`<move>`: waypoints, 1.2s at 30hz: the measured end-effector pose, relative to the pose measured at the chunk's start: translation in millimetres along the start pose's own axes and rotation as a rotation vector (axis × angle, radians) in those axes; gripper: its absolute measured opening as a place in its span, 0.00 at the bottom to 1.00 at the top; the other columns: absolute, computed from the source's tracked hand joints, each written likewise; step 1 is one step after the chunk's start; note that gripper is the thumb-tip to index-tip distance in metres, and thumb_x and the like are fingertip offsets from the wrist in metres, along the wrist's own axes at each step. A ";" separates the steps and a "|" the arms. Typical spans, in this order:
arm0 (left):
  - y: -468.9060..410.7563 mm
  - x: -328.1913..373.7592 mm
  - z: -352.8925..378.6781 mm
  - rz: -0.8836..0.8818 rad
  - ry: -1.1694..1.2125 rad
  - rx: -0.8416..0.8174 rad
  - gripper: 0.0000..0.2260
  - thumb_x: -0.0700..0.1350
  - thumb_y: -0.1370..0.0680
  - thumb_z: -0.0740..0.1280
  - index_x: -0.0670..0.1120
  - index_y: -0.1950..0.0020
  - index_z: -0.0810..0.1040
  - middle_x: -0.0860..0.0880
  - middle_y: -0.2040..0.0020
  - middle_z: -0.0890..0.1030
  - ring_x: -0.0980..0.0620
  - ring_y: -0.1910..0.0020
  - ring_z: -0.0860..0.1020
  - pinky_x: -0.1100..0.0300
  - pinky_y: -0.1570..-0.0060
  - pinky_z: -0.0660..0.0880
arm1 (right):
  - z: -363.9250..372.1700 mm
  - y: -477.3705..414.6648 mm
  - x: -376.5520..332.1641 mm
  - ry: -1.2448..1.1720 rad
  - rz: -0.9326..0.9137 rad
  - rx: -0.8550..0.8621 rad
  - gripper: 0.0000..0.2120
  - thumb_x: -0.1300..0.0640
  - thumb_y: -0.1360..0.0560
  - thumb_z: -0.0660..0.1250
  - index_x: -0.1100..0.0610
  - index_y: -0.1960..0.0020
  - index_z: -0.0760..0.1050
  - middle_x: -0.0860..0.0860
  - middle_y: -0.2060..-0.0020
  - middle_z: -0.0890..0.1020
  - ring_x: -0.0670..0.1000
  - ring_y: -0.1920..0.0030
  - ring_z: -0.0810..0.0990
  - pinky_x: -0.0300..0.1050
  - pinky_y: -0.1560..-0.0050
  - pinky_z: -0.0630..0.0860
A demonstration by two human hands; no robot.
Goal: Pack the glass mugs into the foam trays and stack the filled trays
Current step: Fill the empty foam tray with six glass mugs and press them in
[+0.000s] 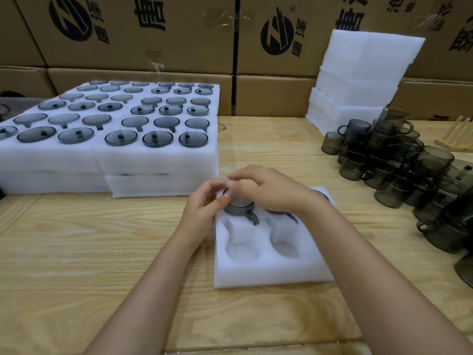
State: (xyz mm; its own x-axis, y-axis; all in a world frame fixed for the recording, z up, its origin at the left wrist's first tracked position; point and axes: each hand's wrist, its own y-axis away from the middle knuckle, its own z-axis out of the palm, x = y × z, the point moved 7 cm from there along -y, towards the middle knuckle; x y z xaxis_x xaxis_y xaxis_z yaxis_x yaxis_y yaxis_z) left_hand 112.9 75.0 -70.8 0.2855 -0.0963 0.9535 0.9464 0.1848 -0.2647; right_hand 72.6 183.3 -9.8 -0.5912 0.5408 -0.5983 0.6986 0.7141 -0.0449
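A white foam tray (pixel 271 272) lies on the wooden table in front of me, its two near pockets bare. A smoky glass mug (pixel 240 210) sits in the far-left pocket, handle toward me. My left hand (pixel 204 203) curls at the mug's left rim, fingertips touching it. My right hand (pixel 268 188) hovers over the mug and the tray's far side, fingers bent, covering a second mug (pixel 284 213) in the far-right pocket. A heap of loose mugs (pixel 399 165) lies at the right.
Stacked foam trays filled with mugs (pixel 112 129) stand at the left. A pile of blank foam trays (pixel 355 80) leans at the back right. Cardboard boxes (pixel 153 34) wall off the rear. A wooden rack (pixel 458 134) sits far right.
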 end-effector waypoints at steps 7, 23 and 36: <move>-2.0 -7.1 6.8 -0.003 0.084 -0.036 0.15 0.38 0.30 0.64 0.45 0.43 0.74 0.45 0.54 0.79 0.48 0.53 0.79 0.58 0.53 0.76 | 39.4 -16.5 30.8 0.501 0.172 -0.168 0.25 0.46 0.18 0.40 0.49 0.23 0.45 0.44 0.23 0.44 0.50 0.24 0.38 0.59 0.29 0.32; -8.2 -23.3 -0.6 -0.093 0.100 0.038 0.20 0.40 0.33 0.66 0.50 0.41 0.77 0.46 0.56 0.80 0.44 0.53 0.77 0.50 0.51 0.73 | -74.0 21.6 94.3 -0.232 0.265 0.686 0.09 0.54 0.22 0.60 0.50 0.45 0.77 0.43 0.52 0.80 0.47 0.49 0.77 0.32 0.53 0.70; -8.1 -25.4 -3.7 -0.119 0.058 0.057 0.18 0.41 0.33 0.66 0.49 0.43 0.78 0.57 0.53 0.82 0.49 0.51 0.78 0.54 0.49 0.73 | -124.4 48.4 210.7 0.679 0.715 0.412 0.18 0.61 0.22 0.59 0.62 0.33 0.66 0.59 0.39 0.72 0.60 0.38 0.67 0.54 0.47 0.71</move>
State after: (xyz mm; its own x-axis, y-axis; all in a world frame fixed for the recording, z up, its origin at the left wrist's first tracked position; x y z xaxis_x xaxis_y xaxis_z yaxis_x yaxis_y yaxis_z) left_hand 98.5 72.3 -93.4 0.1813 -0.1768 0.9674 0.9646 0.2234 -0.1400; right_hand -68.3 387.1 -38.5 -0.0019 0.9996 -0.0276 0.9792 -0.0037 -0.2031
